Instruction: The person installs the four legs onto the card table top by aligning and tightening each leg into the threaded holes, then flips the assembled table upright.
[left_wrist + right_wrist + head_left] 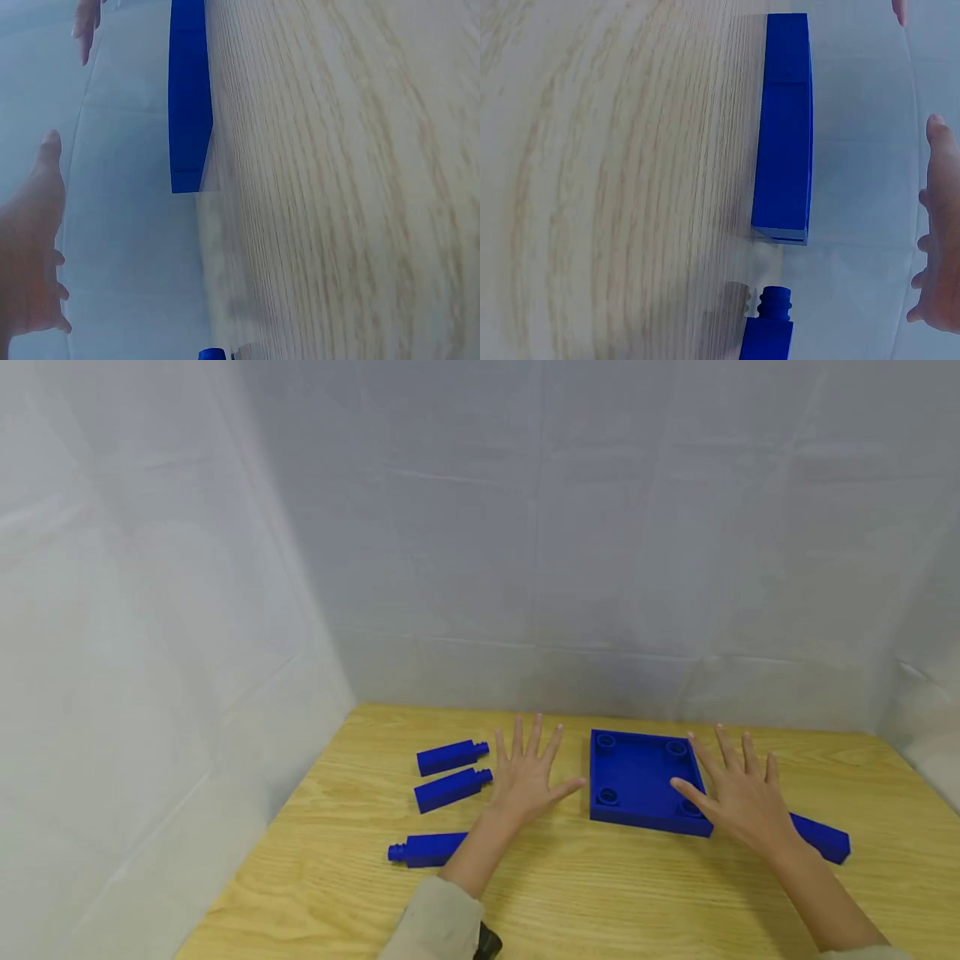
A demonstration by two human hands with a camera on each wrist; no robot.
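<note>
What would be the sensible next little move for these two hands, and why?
Probably the left hand reaching for the nearest blue peg. Both hands are spread flat and hold nothing, the square blue tray shows round sockets in its corners, and that peg lies just beside the left fingers. The right hand partly covers the tray.

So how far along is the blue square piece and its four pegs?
Barely started. Done: the parts are laid out, with the square base lying sockets up on the table. Three pegs lie beside the left hand, and a fourth peg lies under the right forearm. In hand: nothing; both hands are spread flat, the right hand over the base's corner. Left: all four sockets look empty.
</note>
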